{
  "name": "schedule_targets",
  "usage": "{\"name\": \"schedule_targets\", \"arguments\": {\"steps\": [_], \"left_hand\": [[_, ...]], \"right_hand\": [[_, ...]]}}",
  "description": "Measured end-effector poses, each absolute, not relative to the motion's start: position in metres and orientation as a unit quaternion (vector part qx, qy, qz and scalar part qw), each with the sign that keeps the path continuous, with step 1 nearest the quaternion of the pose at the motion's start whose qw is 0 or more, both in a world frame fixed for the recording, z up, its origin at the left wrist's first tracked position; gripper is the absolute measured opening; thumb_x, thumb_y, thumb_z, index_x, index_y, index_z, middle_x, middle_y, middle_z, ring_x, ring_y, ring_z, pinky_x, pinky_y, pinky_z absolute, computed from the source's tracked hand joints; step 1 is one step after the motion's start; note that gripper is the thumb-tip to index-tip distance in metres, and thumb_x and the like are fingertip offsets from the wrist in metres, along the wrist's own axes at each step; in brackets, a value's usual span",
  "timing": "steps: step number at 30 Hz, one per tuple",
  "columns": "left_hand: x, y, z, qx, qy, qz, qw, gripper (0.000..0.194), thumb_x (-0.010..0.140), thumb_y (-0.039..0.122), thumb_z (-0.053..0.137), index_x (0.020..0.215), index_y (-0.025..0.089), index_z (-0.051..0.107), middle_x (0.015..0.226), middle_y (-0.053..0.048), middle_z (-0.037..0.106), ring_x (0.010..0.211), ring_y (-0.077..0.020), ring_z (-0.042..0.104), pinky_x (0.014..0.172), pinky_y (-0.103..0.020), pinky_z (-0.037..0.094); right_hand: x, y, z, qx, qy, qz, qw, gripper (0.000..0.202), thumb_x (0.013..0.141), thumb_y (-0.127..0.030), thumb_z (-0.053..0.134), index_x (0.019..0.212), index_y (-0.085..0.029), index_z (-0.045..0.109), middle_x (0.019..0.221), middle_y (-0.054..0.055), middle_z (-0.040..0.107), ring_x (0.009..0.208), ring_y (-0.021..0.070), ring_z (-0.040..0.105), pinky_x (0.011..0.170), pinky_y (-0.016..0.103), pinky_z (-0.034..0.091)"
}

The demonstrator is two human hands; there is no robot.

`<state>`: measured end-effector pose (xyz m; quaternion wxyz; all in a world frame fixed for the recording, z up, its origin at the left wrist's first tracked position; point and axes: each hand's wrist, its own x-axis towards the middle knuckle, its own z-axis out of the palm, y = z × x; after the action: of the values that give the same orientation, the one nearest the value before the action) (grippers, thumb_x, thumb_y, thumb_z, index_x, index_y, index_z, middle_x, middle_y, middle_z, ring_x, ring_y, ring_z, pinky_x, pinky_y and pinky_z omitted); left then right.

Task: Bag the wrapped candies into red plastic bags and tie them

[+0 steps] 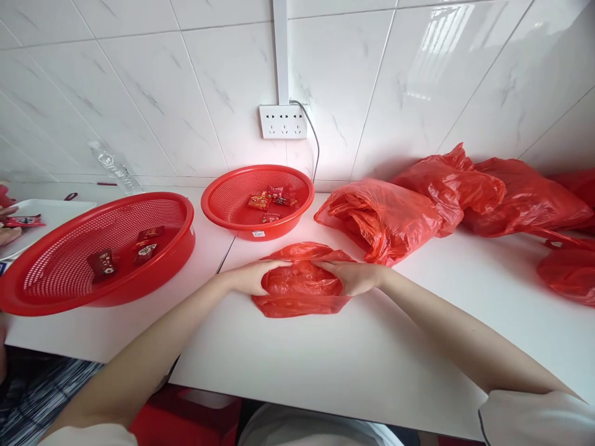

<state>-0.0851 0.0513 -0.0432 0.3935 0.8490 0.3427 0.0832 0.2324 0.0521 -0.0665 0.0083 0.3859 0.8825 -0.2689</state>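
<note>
A crumpled red plastic bag lies on the white table in front of me. My left hand grips its left side, thumb on top and the other fingers hidden in or behind the thin plastic. From the right, my right hand holds the opposite side the same way. Just behind the bag stands a red plastic basket with several small wrapped snack packets inside. Whether anything is in the bag between my hands I cannot tell.
A larger red basket with a few dark packets stands at left. Filled red bags line the wall at right. A clear bottle, a white tray and another person's hand with a packet are far left.
</note>
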Motion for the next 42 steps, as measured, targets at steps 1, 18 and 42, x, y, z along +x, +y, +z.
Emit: {"name": "schedule_targets", "arguments": {"steps": [1, 18, 42], "left_hand": [[-0.085, 0.053, -0.046, 0.836, 0.337, 0.108, 0.419, 0.080, 0.063, 0.019, 0.077, 0.138, 0.033, 0.054, 0.146, -0.005, 0.051, 0.136, -0.0310, 0.045, 0.110, -0.043, 0.037], [-0.042, 0.083, -0.020, 0.155, 0.425, 0.560, 0.694, 0.018, 0.078, 0.011, 0.045, 0.089, 0.011, 0.059, 0.079, -0.012, 0.068, 0.079, -0.0219, 0.071, 0.069, -0.031, 0.062], [-0.004, 0.024, -0.039, 0.330, 0.335, 0.555, 0.686, 0.011, 0.076, 0.011, 0.056, 0.079, 0.016, 0.066, 0.096, -0.007, 0.071, 0.118, -0.0300, 0.058, 0.102, -0.049, 0.050]], "right_hand": [[0.235, 0.053, -0.066, 0.382, 0.880, -0.283, 0.012, 0.110, 0.066, -0.032, 0.075, 0.156, -0.032, 0.013, 0.157, 0.008, 0.034, 0.139, 0.0319, 0.041, 0.104, 0.042, 0.046], [0.187, 0.031, -0.033, 0.169, 0.946, -0.264, -0.086, 0.022, 0.091, -0.018, 0.052, 0.099, -0.019, 0.073, 0.098, 0.007, 0.073, 0.090, 0.0200, 0.066, 0.079, 0.030, 0.050], [0.163, 0.107, -0.033, 0.426, 0.858, -0.096, -0.272, 0.065, 0.082, -0.013, 0.056, 0.143, -0.009, 0.038, 0.141, 0.022, 0.044, 0.127, 0.0327, 0.049, 0.102, 0.047, 0.046]]}}
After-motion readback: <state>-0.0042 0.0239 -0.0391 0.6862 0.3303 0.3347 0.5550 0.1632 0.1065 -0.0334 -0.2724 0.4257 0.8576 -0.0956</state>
